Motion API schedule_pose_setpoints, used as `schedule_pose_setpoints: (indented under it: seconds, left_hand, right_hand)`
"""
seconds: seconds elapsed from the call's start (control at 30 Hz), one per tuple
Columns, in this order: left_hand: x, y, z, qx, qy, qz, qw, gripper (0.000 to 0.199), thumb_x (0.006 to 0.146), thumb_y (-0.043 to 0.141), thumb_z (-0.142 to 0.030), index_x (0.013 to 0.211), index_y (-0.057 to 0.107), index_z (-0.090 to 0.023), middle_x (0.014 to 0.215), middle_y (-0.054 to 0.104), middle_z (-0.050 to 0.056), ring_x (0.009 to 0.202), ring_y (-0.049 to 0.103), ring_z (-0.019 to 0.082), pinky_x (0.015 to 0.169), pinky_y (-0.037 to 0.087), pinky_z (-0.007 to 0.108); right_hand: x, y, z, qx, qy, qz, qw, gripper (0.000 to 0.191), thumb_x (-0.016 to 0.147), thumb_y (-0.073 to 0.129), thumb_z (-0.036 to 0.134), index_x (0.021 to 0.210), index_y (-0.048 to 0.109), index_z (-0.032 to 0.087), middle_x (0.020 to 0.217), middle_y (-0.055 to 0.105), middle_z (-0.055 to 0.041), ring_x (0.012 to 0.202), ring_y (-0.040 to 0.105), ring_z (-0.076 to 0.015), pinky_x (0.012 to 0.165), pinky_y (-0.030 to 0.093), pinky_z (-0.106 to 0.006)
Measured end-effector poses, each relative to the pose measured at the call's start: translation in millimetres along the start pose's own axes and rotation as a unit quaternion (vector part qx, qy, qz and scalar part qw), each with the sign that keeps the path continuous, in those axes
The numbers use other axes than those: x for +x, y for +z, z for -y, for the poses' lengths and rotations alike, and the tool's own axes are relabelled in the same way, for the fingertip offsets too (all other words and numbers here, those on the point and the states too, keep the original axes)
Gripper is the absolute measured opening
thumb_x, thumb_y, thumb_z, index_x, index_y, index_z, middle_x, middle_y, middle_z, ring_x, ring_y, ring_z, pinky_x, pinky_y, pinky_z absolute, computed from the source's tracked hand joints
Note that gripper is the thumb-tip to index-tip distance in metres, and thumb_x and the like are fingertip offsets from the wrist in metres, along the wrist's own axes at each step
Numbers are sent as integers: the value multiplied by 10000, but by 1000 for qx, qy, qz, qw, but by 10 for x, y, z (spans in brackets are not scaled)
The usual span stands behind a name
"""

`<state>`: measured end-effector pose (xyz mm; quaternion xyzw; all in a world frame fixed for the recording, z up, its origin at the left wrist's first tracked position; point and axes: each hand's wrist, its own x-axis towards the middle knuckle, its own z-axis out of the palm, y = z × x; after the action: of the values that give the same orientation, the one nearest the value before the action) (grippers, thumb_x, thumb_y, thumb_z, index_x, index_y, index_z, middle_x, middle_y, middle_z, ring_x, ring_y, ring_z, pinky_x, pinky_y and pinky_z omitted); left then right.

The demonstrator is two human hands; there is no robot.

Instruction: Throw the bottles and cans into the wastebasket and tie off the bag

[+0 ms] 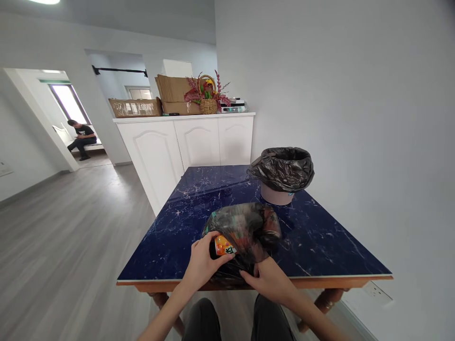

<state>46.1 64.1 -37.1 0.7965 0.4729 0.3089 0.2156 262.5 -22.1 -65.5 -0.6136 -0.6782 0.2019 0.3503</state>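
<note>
A thin black plastic bag [241,227] lies at the front edge of the blue marbled table [199,189], with several items showing dimly through it. At the bag's opening, my left hand [204,260] has its thumb and fingers around an orange package [223,245] with dark lettering. My right hand [265,279] grips the bag's near right side, its fingers partly hidden by the plastic. Beyond the bag, toward the back right, stands a pale bin [277,195] with a black liner [284,168] folded over its rim.
Behind the table is a white cabinet [199,139] bearing cardboard boxes [135,108] and a flower basket [208,106]. A wall runs along the right side. Far left, a person [83,136] sits in another room.
</note>
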Motion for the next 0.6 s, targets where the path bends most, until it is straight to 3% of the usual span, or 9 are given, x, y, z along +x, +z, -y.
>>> schedule_pose_setpoints:
  seconds: [0.13, 0.23, 0.33, 0.47, 0.6]
  left_hand:
    - [7, -80, 53, -51, -37, -27, 998, 562, 754, 866, -477, 1216, 632, -259, 1247, 733, 73, 1192, 658, 341, 1096, 448, 536]
    - [9, -159, 6, -126, -43, -66, 989, 580, 779, 837, -502, 1254, 615, -254, 1264, 720, 80, 1215, 664, 310, 1079, 497, 473]
    - [26, -286, -92, -201, -33, -120, 972, 607, 790, 841, -495, 1290, 592, -257, 1300, 705, 78, 1234, 668, 288, 1105, 505, 452]
    - [117, -594, -142, -249, -2, -211, 945, 663, 792, 856, -478, 1337, 549, -254, 1341, 678, 94, 1239, 678, 292, 1098, 535, 461]
    - [301, -981, 124, -214, 20, -292, 932, 723, 755, 879, -458, 1351, 524, -255, 1368, 645, 97, 1240, 674, 294, 1094, 544, 477]
  right_hand:
    - [117, 64, 75, 66, 3, 53, 996, 294, 866, 638, 282, 1143, 643, 185, 677, 571, 46, 617, 566, -165, 584, 393, -254]
    - [203, 136, 45, 110, 9, 67, 992, 496, 886, 632, 297, 1360, 583, 161, 640, 526, 73, 603, 558, -165, 567, 393, -251]
    - [284, 172, -18, 131, -5, 62, 989, 749, 902, 630, 309, 1590, 382, 147, 618, 498, 95, 590, 547, -167, 562, 407, -253]
    - [343, 123, -34, 145, -9, 40, 989, 852, 940, 592, 340, 1676, 208, 150, 641, 515, 90, 595, 549, -170, 600, 456, -273]
    - [328, 68, 20, 148, -15, 26, 989, 796, 961, 558, 358, 1668, 248, 160, 704, 579, 51, 607, 563, -172, 624, 481, -289]
